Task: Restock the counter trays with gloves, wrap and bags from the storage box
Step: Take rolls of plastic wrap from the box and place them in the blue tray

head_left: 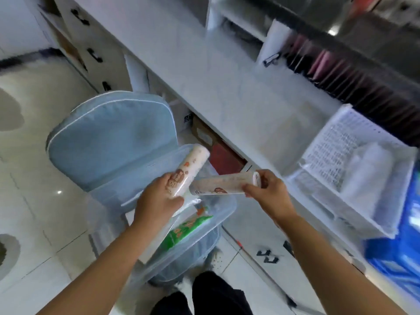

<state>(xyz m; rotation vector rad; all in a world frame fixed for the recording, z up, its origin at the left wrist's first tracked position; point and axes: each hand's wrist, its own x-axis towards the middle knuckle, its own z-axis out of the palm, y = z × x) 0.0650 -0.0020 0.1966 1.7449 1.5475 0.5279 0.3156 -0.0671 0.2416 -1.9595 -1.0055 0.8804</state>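
My left hand grips a thick white roll with brown print, tilted up to the right. My right hand pinches the right end of a thinner white roll that lies nearly level, its left end close to the thick roll. Both rolls hang above a clear plastic storage box that rests on a chair. Inside the box I see a green-and-white packet. On the counter to the right stands a white perforated tray with pale plastic items in it.
A blue cushioned chair carries the box, and the box's clear lid leans against the chair back. The white counter runs diagonally; cardboard boxes sit under it. A blue crate is at the right edge. White drawers stand at the upper left.
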